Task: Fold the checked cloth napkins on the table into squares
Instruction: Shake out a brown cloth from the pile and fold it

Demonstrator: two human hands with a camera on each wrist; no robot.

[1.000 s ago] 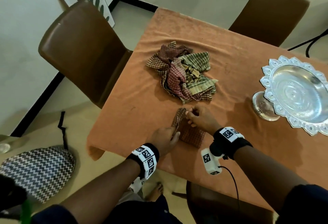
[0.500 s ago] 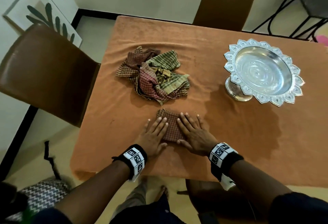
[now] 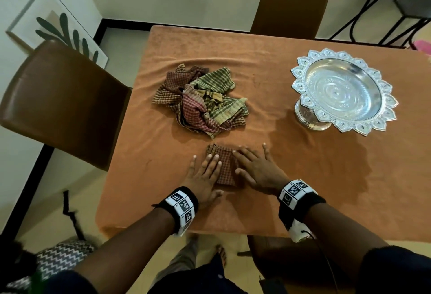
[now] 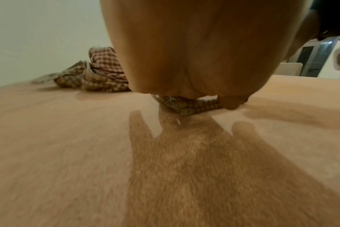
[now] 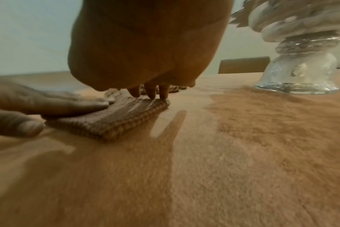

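A small brown checked napkin (image 3: 225, 165), folded into a thick square, lies flat near the front edge of the orange-covered table (image 3: 303, 165). My left hand (image 3: 205, 175) presses its left side with straight, spread fingers. My right hand (image 3: 255, 168) lies flat on its right side, fingers straight. In the right wrist view the folded napkin (image 5: 116, 119) shows its layered edge, with right fingertips (image 5: 163, 93) on its far corner and the left hand (image 5: 49, 104) flat on it. A crumpled pile of checked napkins (image 3: 203, 100) sits behind, apart from both hands.
A silver pedestal bowl (image 3: 342, 91) stands at the right of the table. Brown chairs stand at the left (image 3: 58, 102) and far side (image 3: 291, 2). A framed leaf picture (image 3: 58, 28) leans on the left wall. A chair seat (image 3: 268, 254) is below the table's front edge.
A second ago both hands were pinching the napkin's fold. They then laid flat on it, and since half a second ago they have spread slightly apart while pressing. The head view shifted left.
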